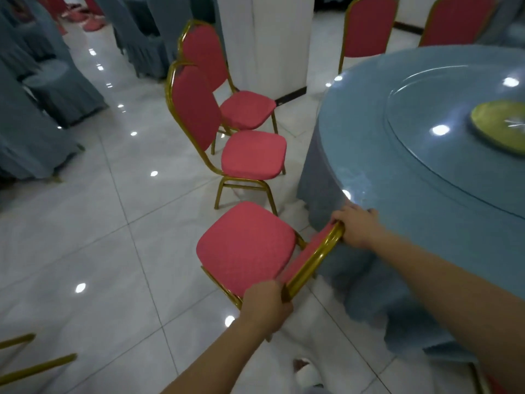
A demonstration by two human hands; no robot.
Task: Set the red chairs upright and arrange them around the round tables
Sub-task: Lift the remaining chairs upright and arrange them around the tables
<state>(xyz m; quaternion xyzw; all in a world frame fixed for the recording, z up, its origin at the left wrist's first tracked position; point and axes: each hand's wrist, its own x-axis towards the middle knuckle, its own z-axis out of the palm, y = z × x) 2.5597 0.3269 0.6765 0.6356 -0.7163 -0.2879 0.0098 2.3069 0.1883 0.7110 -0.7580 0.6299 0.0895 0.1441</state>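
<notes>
**Third chair held by its back at the round table's edge**

You stand on a glossy white tiled floor (85, 237) in a banquet hall, with a white pillar (264, 38) ahead and rows of grey-blue covered chairs (42, 109) off to the left. The round tabletop (397, 143), draped in a blue cloth with a glass turntable (454, 123) on it, fills the right side.

The chair you hold (245, 247) stands upright just beside the tabletop's near-left edge, its back towards you and its seat facing away. You grip it by the top rail because that gives control over both turning and sliding. Your left hand (265, 304) is closed around the near end of the gold rail, your right hand (356, 227) closed around the far end, close against the hanging cloth. Both forearms reach forward and down, the right one stretched further.

Two more red chairs, the middle one (250, 155) and the farthest one (244, 109), already stand upright in a line along that edge, so this one probably continues the ring. It likely needs turning to face the tabletop. Two others (369, 27) stand at the far edge.
</notes>
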